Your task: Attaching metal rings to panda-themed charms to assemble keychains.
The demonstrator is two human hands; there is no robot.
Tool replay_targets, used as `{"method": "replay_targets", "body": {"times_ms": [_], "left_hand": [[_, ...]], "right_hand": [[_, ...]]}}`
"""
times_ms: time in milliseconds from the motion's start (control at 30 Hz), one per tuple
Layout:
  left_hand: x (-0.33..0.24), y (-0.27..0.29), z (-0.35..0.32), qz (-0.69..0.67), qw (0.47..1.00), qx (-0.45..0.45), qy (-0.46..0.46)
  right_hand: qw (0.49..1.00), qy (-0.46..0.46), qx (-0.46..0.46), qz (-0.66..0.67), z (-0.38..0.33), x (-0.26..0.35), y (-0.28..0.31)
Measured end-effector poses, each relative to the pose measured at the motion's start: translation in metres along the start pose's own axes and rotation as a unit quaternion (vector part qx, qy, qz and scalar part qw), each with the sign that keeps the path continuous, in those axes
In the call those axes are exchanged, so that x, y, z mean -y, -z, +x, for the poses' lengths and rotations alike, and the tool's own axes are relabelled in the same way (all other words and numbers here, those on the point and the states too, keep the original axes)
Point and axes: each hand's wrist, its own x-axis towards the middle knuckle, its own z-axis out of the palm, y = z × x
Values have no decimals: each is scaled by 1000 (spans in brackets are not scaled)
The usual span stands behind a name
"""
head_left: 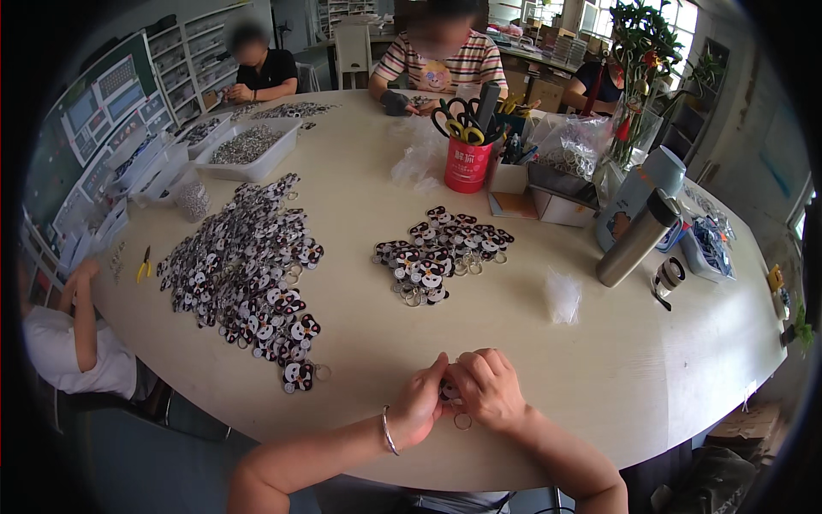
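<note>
At the near edge of the table, my left hand [418,406] and my right hand [490,390] are closed together around a black-and-white panda keychain [449,391]. Its metal split ring [462,421] hangs out below my fingers. Most of the keychain is hidden by my hands. Ahead of them lies a small heap of panda keychains [432,253], with their rings among them. To the left spreads a much larger pile of panda keychains [235,265], reaching from mid-table toward my left forearm.
Yellow-handled pliers [145,265] and a white tub of metal parts [248,167] lie left. Back centre stands a red can of scissors [467,164]. On the right are a steel thermos [638,238], a tape roll [669,276] and a plastic bag [562,296]. Several people sit around the table.
</note>
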Motion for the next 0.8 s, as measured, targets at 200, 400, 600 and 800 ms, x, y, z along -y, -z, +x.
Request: {"method": "replay_targets", "body": {"times_ms": [200,400,600,800], "left_hand": [[-20,-11,27,45,998,-33,-41],[-83,1,88,150,943,-156,-254],[-109,40,137,610,607,-286,-421],[-164,65,34,590,676,-165,-409]], "right_hand": [[999,10,26,-37,-14,-5,13],[986,-121,-108,-29,-9,-25,58],[927,-300,-126,-189,-6,-133,49],[931,-317,-21,-181,-39,-153,39]]}}
